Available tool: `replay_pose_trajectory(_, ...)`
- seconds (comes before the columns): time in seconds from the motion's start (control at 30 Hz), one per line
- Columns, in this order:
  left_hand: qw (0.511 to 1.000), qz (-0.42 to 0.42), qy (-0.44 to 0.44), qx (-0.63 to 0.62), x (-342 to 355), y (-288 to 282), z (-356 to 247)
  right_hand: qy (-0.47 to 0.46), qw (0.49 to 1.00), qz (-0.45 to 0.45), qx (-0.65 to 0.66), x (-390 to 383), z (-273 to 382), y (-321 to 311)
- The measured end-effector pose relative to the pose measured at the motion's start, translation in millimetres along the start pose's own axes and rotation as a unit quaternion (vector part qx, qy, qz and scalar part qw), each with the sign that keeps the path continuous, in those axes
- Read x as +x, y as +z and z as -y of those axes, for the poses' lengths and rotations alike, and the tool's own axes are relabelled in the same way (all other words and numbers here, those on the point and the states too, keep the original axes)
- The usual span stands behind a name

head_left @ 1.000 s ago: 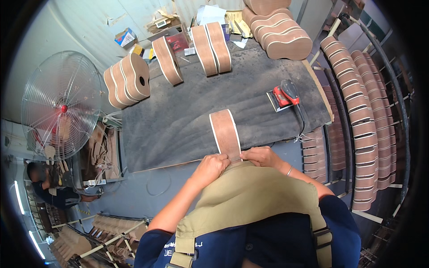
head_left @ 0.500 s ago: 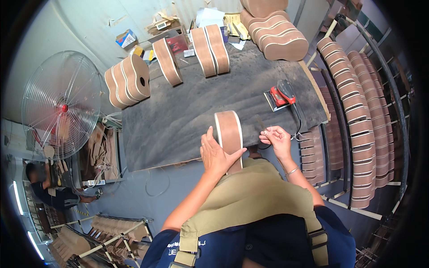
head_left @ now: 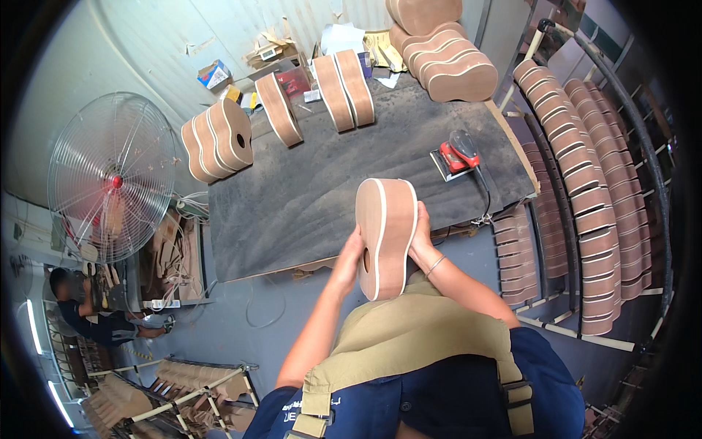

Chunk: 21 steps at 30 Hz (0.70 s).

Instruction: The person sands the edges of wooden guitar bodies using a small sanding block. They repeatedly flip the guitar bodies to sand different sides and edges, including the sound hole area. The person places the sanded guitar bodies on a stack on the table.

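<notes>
Between my hands, at the table's near edge, is a brown wooden ukulele body (head_left: 397,234) with pale binding along its edges. It stands on end and is turned so its side faces me, with the sound hole partly showing at left. My left hand (head_left: 349,257) grips it from the left, its fingers mostly hidden by the wood. My right hand (head_left: 422,235) holds the opposite side, fingers out of sight behind the body. No thin strip shows in either hand.
A red and black sander (head_left: 459,152) with a cord rests on the dark tabletop (head_left: 307,190) at right. More bodies stand at the back (head_left: 344,88) and far left (head_left: 218,139). Racks of bodies (head_left: 570,190) line the right. At left are a large fan (head_left: 113,175) and a seated person (head_left: 95,314).
The ukulele body has turned, so its sound-hole face shows at left. My right hand has moved left from beside it onto its side; the thin strip it held is out of sight.
</notes>
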<state>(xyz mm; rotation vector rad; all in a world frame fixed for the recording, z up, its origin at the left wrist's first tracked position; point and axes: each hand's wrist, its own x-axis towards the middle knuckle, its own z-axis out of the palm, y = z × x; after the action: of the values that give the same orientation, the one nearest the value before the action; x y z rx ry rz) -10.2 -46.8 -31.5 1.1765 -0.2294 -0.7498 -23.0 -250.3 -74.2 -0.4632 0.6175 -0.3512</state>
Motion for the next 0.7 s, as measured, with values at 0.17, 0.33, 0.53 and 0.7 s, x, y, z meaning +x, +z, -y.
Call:
replay_pose_trajectory(0.17,0.986,-0.004,-0.044,0.164,-21.5,11.3,22.6,-0.199,0.899,-0.059,-0.387,-11.0,-26.5,-23.0)
replay_pose_trajectory(0.33,0.991,0.054,-0.032,0.116,-19.7,7.7,27.8,-0.277,0.861,-0.042,-0.424,-7.5,-39.5,-40.5)
replay_pose_trajectory(0.53,0.97,0.042,-0.011,0.24,-10.3,-11.9,54.7,-0.284,0.834,-0.007,-0.473,-11.0,-36.2,-39.1)
replay_pose_trajectory(0.7,0.941,0.006,0.031,0.336,-2.5,-16.1,44.2,-0.186,0.946,0.042,-0.264,2.4,-9.9,-15.0)
